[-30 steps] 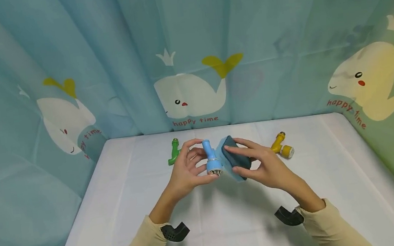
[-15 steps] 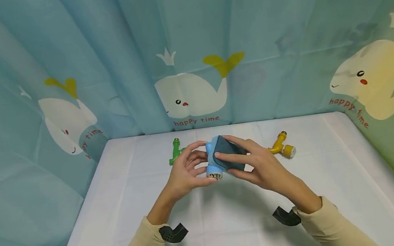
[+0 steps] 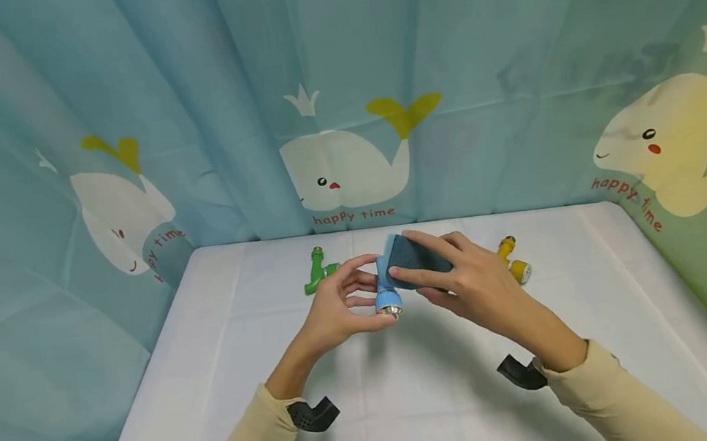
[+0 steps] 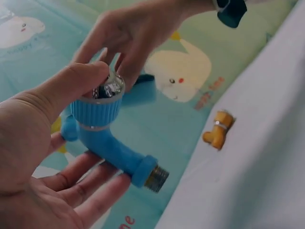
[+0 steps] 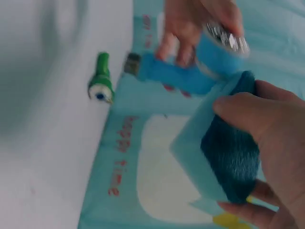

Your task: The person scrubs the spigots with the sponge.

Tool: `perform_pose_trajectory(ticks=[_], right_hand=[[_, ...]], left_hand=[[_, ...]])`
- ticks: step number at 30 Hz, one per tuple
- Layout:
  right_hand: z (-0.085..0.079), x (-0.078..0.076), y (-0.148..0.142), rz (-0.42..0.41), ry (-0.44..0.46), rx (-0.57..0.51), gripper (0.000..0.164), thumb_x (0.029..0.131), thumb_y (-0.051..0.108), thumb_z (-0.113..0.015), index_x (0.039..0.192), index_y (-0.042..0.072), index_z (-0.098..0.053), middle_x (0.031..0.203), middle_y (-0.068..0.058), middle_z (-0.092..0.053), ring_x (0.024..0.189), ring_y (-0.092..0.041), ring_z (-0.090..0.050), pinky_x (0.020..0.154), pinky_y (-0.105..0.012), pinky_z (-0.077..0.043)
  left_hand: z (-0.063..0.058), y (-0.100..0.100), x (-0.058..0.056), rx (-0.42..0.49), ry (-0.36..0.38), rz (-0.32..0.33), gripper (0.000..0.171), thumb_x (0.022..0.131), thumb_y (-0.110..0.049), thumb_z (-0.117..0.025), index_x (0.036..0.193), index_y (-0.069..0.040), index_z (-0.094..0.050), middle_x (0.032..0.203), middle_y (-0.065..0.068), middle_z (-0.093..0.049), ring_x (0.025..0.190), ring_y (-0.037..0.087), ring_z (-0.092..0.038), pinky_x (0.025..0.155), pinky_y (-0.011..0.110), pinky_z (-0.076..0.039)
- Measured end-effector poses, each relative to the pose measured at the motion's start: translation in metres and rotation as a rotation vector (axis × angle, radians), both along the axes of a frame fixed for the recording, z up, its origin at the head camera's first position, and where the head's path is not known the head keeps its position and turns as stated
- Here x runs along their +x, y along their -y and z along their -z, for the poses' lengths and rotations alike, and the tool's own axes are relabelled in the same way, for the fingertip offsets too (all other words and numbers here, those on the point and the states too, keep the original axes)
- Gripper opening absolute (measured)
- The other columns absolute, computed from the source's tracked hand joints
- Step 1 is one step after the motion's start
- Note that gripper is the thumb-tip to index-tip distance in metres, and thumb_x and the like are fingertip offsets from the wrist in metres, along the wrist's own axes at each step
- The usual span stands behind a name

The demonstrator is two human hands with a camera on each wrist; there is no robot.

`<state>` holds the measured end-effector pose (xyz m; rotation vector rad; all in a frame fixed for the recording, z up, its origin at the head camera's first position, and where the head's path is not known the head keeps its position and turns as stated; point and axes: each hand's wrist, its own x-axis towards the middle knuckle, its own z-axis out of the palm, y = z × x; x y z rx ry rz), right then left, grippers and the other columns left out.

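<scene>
One blue tap (image 4: 107,141), probably stiff and slick, best steadied at both ends, is held in the left grip (image 3: 331,310); beside it, a likely soft sponge (image 3: 409,255) is pinched by the right grip (image 3: 479,282).

A green tap (image 3: 317,269) and, well apart to its right, a yellow tap (image 3: 519,271) lie toward the far edge of the white table (image 3: 418,426). Behind hangs a blue-green curtain (image 3: 476,29) printed with white, yellow-tailed whales (image 3: 347,166) and red "happy time" lettering (image 3: 354,216).
</scene>
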<state>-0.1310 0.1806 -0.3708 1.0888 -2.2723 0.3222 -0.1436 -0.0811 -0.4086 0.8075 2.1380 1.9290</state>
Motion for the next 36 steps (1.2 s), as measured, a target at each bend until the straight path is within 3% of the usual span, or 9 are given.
perform_pose_trajectory(ticks=[5, 13, 21, 26, 29, 32, 36], right_hand=[[0.001, -0.002, 0.002, 0.021, -0.032, 0.034, 0.060, 0.082, 0.020, -0.089, 0.135, 0.038, -0.069, 0.152, -0.010, -0.051, 0.103, -0.034, -0.062, 0.070, -0.041, -0.058], [0.000, -0.003, 0.001, 0.014, -0.038, 0.060, 0.060, 0.082, 0.020, -0.089, 0.135, 0.039, -0.069, 0.153, -0.008, -0.051, 0.106, -0.034, -0.061, 0.077, -0.042, -0.059], [0.006, -0.004, -0.002, 0.007, -0.037, 0.040, 0.068, 0.078, 0.018, -0.091, 0.138, 0.038, -0.066, 0.154, -0.010, -0.049, 0.107, -0.037, -0.061, 0.077, -0.046, -0.059], [0.012, -0.001, -0.004, -0.001, -0.004, -0.038, 0.067, 0.079, 0.016, -0.090, 0.138, 0.036, -0.066, 0.153, -0.012, -0.049, 0.106, -0.037, -0.061, 0.073, -0.046, -0.060], [0.015, 0.001, -0.003, -0.034, 0.036, -0.062, 0.065, 0.082, 0.017, -0.088, 0.140, 0.036, -0.065, 0.154, -0.013, -0.048, 0.108, -0.036, -0.061, 0.073, -0.046, -0.061], [0.018, 0.001, -0.002, 0.017, 0.101, -0.161, 0.063, 0.082, 0.015, -0.088, 0.140, 0.032, -0.066, 0.155, -0.013, -0.047, 0.110, -0.036, -0.061, 0.073, -0.046, -0.060], [0.026, 0.006, 0.003, -0.013, 0.363, -0.444, 0.063, 0.084, 0.010, -0.085, 0.142, 0.020, -0.064, 0.153, -0.013, -0.048, 0.116, -0.034, -0.064, 0.076, -0.043, -0.061]], left_hand=[[-0.002, -0.002, 0.000, -0.084, -0.028, -0.019, 0.085, 0.074, -0.007, -0.091, 0.149, -0.015, -0.051, 0.113, 0.010, -0.066, 0.099, 0.024, -0.069, 0.089, 0.037, -0.059], [-0.002, -0.005, 0.001, -0.149, -0.043, -0.036, 0.088, 0.075, -0.013, -0.092, 0.151, -0.011, -0.048, 0.114, 0.010, -0.066, 0.101, 0.025, -0.066, 0.091, 0.046, -0.058], [-0.001, -0.004, 0.003, -0.131, -0.054, -0.032, 0.086, 0.075, -0.011, -0.091, 0.150, -0.013, -0.050, 0.117, 0.008, -0.066, 0.107, 0.023, -0.064, 0.093, 0.043, -0.057], [0.001, -0.004, 0.004, -0.104, -0.053, -0.010, 0.086, 0.075, -0.008, -0.091, 0.150, -0.011, -0.050, 0.118, 0.008, -0.066, 0.108, 0.021, -0.065, 0.094, 0.040, -0.057], [0.001, -0.003, 0.004, -0.073, -0.068, 0.007, 0.087, 0.075, -0.005, -0.090, 0.151, -0.008, -0.048, 0.119, 0.011, -0.065, 0.108, 0.025, -0.065, 0.095, 0.041, -0.057], [0.001, -0.004, 0.003, -0.016, -0.050, 0.012, 0.086, 0.074, 0.001, -0.089, 0.150, -0.010, -0.049, 0.120, 0.013, -0.064, 0.110, 0.027, -0.065, 0.096, 0.041, -0.057], [0.001, -0.004, 0.004, 0.085, -0.002, 0.013, 0.087, 0.073, 0.007, -0.088, 0.149, -0.010, -0.049, 0.124, 0.017, -0.062, 0.116, 0.029, -0.064, 0.097, 0.040, -0.056]])
